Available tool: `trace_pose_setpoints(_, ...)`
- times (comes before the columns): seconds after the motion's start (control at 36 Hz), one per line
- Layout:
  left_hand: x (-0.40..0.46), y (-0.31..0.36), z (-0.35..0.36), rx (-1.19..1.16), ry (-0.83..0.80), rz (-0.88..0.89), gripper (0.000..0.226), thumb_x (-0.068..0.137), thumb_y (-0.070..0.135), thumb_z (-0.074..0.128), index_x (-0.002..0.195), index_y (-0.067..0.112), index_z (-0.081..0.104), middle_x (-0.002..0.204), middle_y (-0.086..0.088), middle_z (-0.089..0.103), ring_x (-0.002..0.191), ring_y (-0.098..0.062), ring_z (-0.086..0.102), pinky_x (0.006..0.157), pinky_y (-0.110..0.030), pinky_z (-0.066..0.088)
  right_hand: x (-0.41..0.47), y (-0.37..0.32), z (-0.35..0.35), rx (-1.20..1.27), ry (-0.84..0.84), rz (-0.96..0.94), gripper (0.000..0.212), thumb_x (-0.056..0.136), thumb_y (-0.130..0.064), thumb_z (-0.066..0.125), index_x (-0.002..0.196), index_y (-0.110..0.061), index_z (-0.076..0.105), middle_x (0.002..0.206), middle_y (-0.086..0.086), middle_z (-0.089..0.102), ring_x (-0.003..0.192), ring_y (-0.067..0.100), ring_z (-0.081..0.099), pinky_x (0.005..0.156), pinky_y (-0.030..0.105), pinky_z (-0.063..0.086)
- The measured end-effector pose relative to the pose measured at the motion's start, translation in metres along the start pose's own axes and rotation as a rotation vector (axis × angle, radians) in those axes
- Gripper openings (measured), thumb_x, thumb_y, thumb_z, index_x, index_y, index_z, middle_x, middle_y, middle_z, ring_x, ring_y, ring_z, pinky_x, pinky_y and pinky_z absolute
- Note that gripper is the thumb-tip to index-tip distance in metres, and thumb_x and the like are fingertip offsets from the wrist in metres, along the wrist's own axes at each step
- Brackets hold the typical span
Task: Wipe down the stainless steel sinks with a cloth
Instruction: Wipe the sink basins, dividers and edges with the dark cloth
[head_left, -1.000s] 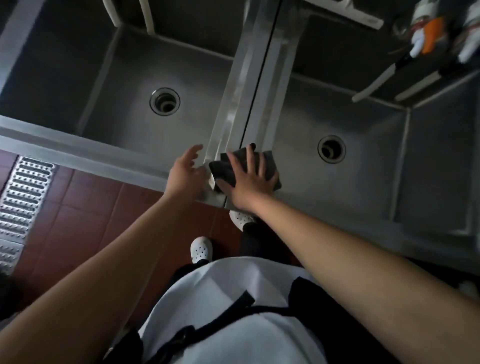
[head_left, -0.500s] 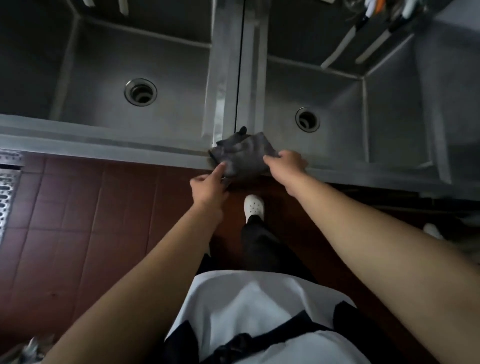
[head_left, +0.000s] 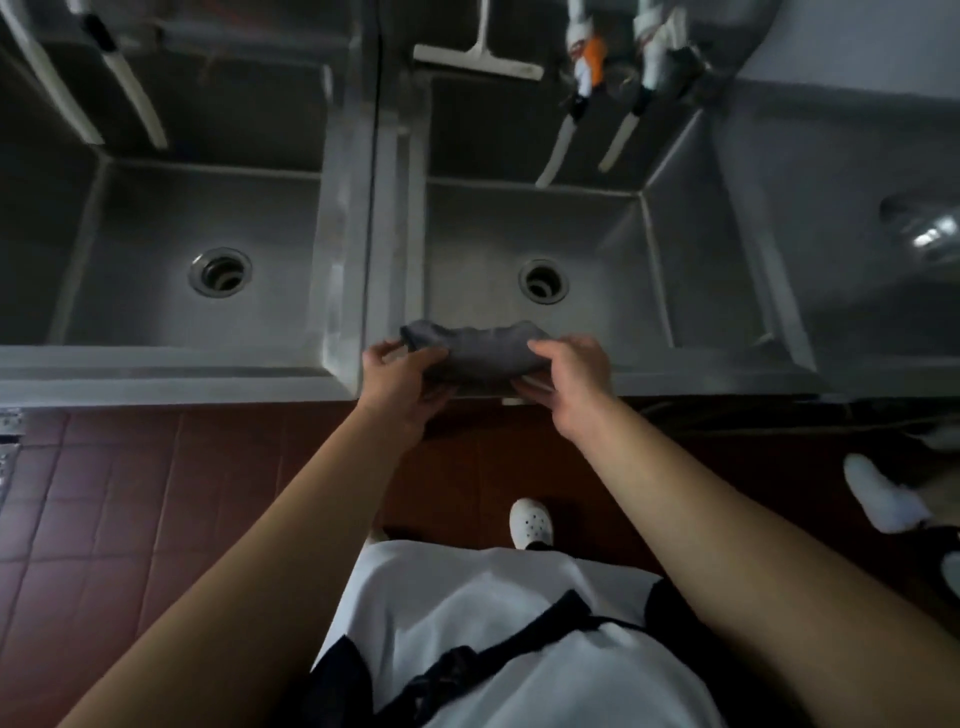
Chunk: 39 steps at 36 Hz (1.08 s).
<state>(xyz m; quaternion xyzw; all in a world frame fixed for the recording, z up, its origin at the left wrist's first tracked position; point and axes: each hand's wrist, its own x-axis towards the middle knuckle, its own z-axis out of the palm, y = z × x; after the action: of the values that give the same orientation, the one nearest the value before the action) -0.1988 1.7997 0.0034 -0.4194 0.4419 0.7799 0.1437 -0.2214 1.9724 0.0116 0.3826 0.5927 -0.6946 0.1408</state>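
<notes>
A dark grey cloth (head_left: 475, 349) hangs bunched over the front rim of the right stainless steel sink (head_left: 670, 387). My left hand (head_left: 400, 382) grips its left end and my right hand (head_left: 569, 376) grips its right end, both just above the rim. The left sink (head_left: 171, 364) lies beside it, divided from it by a steel ridge (head_left: 374, 218). Each basin shows a round drain, the left drain (head_left: 221, 271) and the right drain (head_left: 543, 280).
White taps and pipes (head_left: 563, 140) hang over the back of the right basin, and white pipes (head_left: 130, 88) over the left. A steel counter with a shiny bowl (head_left: 930, 234) lies at the right. Red floor tiles (head_left: 130, 493), my white shoe (head_left: 530, 522) and another person's shoe (head_left: 883, 499) are below.
The cloth was pressed flat under my right hand on the divider's front corner. Both hands have since taken hold of it and lifted it, stretched between them, over the right sink's front rim.
</notes>
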Motion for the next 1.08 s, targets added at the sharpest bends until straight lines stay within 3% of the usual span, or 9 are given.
trace_pose_setpoints(0.08, -0.002, -0.025, 0.056, 0.023, -0.110, -0.141, 0.058, 0.087, 0.003, 0.065, 0.139, 0.015, 0.042, 0.134, -0.020, 0.047, 0.115, -0.035, 0.054, 0.053, -0.033, 0.057, 0.014, -0.015, -0.061, -0.100, 0.113, -0.130, 0.023, 0.085, -0.013, 0.071, 0.101, -0.022, 0.057, 0.108, 0.007, 0.063, 0.096, 0.024, 0.065, 0.075, 0.042, 0.061)
trace_pose_setpoints(0.19, -0.008, -0.070, 0.122, 0.166, -0.212, -0.215, 0.053, 0.087, 0.010, 0.066, 0.137, 0.020, 0.049, 0.133, -0.015, 0.052, 0.110, -0.032, 0.058, 0.066, -0.037, 0.059, 0.031, -0.037, -0.153, -0.125, 0.116, -0.326, 0.028, 0.075, -0.021, 0.077, 0.097, -0.030, 0.061, 0.100, 0.001, 0.068, 0.086, 0.011, 0.068, 0.060, 0.019, 0.053)
trace_pose_setpoints(0.25, -0.012, -0.092, 0.154, 0.281, -0.260, -0.124, 0.045, 0.087, 0.010, 0.066, 0.130, 0.018, 0.055, 0.127, -0.017, 0.060, 0.106, -0.031, 0.063, 0.082, -0.044, 0.058, 0.041, -0.043, -0.198, -0.034, 0.075, -0.307, 0.035, 0.069, -0.023, 0.077, 0.099, -0.033, 0.062, 0.099, 0.002, 0.070, 0.090, 0.017, 0.071, 0.065, 0.027, 0.057)
trace_pose_setpoints(0.39, -0.023, -0.134, 0.221, 0.330, -0.308, -0.081, 0.042, 0.091, -0.003, 0.058, 0.122, 0.025, 0.056, 0.112, -0.015, 0.063, 0.091, -0.031, 0.066, 0.062, -0.041, 0.059, 0.061, -0.055, -0.283, 0.066, 0.066, -0.271, 0.039, 0.070, -0.017, 0.073, 0.098, -0.044, 0.064, 0.102, -0.004, 0.072, 0.095, 0.021, 0.071, 0.071, 0.048, 0.061)
trace_pose_setpoints(0.64, -0.026, -0.156, 0.298, 0.401, -0.393, 0.225, 0.063, 0.085, -0.007, 0.063, 0.122, 0.043, 0.052, 0.119, -0.005, 0.058, 0.101, -0.028, 0.065, 0.068, -0.044, 0.060, 0.088, -0.086, -0.338, 0.294, 0.002, -0.346, 0.050, 0.083, 0.006, 0.061, 0.112, -0.034, 0.061, 0.114, 0.009, 0.066, 0.101, 0.022, 0.069, 0.073, 0.043, 0.061)
trace_pose_setpoints(0.75, -0.010, -0.175, 0.298, 0.870, -0.395, 0.393, 0.079, 0.086, -0.004, 0.064, 0.138, 0.048, 0.036, 0.143, -0.006, 0.042, 0.117, -0.025, 0.059, 0.077, -0.034, 0.058, 0.108, -0.068, -0.351, 0.111, 0.122, -0.260, 0.048, 0.089, 0.006, 0.060, 0.120, -0.030, 0.056, 0.115, 0.006, 0.061, 0.102, 0.021, 0.064, 0.072, 0.035, 0.061)
trace_pose_setpoints(0.89, 0.006, -0.202, 0.280, 1.889, -0.482, 0.698, 0.069, 0.097, 0.040, 0.051, 0.153, 0.043, 0.012, 0.165, -0.002, -0.005, 0.149, -0.040, -0.004, 0.119, -0.051, 0.010, 0.124, -0.046, -0.359, -0.588, -0.002, -0.339, 0.045, 0.095, -0.010, 0.053, 0.137, -0.024, 0.048, 0.119, -0.006, 0.050, 0.085, 0.008, 0.054, 0.068, 0.021, 0.053)
trace_pose_setpoints(0.97, 0.010, -0.206, 0.271, 1.998, -0.480, 0.677, 0.072, 0.096, 0.045, 0.045, 0.153, 0.045, -0.001, 0.165, 0.000, -0.005, 0.149, -0.040, -0.005, 0.119, -0.052, 0.006, 0.127, -0.044, -0.366, -0.558, 0.008, -0.282, 0.066, 0.092, -0.005, 0.053, 0.151, -0.028, 0.034, 0.134, -0.007, 0.044, 0.105, 0.010, 0.052, 0.080, 0.020, 0.046)
trace_pose_setpoints(1.08, 0.009, -0.196, 0.270, 1.993, -0.485, 0.653, 0.077, 0.094, 0.048, 0.050, 0.154, 0.043, 0.001, 0.165, 0.002, -0.006, 0.149, -0.038, -0.006, 0.119, -0.053, 0.008, 0.128, -0.044, -0.369, -0.530, 0.060, -0.332, 0.055, 0.092, -0.009, 0.056, 0.144, -0.025, 0.046, 0.109, -0.018, 0.054, 0.095, 0.000, 0.054, 0.079, 0.018, 0.044)
